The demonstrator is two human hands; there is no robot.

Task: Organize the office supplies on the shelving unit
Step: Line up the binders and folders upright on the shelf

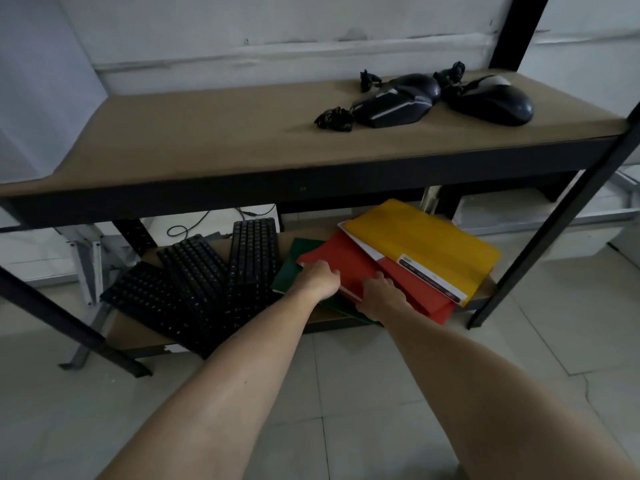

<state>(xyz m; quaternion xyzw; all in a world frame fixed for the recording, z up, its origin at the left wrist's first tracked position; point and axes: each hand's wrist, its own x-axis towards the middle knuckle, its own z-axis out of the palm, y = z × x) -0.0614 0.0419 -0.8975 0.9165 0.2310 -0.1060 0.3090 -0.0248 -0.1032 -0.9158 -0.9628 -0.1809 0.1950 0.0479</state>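
Observation:
A fanned pile of folders lies on the lower shelf: a yellow folder on top, a red folder under it, a green folder at the bottom. My left hand grips the red folder's left corner. My right hand holds the red folder's near edge, fingers on top. Three black keyboards lie overlapped to the left of the folders. Three black computer mice with bundled cables sit on the upper shelf.
The shelving unit has black metal posts, one slanting down on the right and one on the left. A grey metal bracket stands behind the left post. Pale floor tiles spread out below.

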